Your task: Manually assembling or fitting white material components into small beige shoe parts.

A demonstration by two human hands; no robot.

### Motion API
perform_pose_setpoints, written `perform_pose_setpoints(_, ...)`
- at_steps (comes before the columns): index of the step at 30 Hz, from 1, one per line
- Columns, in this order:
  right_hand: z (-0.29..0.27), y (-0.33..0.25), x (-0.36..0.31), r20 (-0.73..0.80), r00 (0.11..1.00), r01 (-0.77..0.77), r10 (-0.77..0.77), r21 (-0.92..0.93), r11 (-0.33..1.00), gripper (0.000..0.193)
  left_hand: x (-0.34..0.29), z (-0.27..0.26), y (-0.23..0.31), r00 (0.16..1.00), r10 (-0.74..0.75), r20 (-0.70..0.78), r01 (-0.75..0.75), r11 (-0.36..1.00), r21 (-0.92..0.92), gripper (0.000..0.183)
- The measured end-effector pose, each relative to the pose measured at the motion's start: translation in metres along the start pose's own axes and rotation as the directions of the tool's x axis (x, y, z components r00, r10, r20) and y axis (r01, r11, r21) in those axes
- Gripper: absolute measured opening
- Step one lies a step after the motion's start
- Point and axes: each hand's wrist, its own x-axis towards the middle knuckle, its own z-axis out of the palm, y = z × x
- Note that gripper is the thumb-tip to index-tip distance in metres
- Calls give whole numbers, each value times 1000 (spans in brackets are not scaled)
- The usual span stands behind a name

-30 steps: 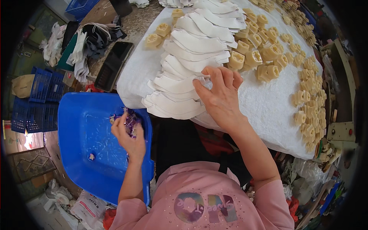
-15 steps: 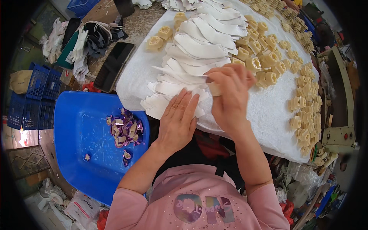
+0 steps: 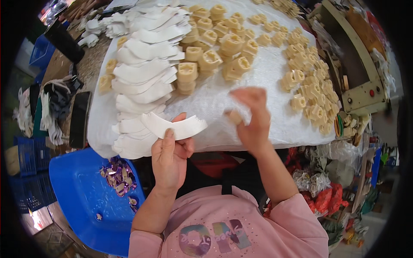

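Hands well apart: L hand [image 3: 167, 163] pinches a curved white strip [image 3: 189, 128] nr its middle, thumb on top, prob. so both ends stay clear; R hand [image 3: 256, 124], blurred, hovers over the white cloth [image 3: 215, 103], fingers off thumb — can't tell what the tan bit at the thumb tip is. Low on the L, blue tub [image 3: 81, 206] sits just off the table edge, purple-and-cream pcs [image 3: 118, 176] inside, prob. kept there w/in reach. Ahead, white strips [image 3: 144, 71] overlap in rows, likely for easy lifting one by one. Beyond, tan hollow pcs [image 3: 211, 60] heap beside them; more tan pcs [image 3: 312, 92] spread far R, apparently grouped separately.
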Motion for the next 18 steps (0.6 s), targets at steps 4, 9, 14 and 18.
perform_pose_setpoints(4,-18,51,19,-38,968,-252,249,-171,952,46,5,0,-12,996,-22,85,26,999,-40,40)
perform_pose_setpoints(9,-14,81,26,77,965,-226,252,-249,942,51,5,9,-17,991,-66,113,69,997,-25,39)
perform_pose_setpoints(14,-9,87,19,3,990,-130,138,-314,940,47,7,3,-18,987,-71,147,81,995,-62,40)
perform_pose_setpoints(18,-17,45,16,-90,993,-103,82,-260,960,38,8,1,-16,991,-50,121,63,993,-103,41)
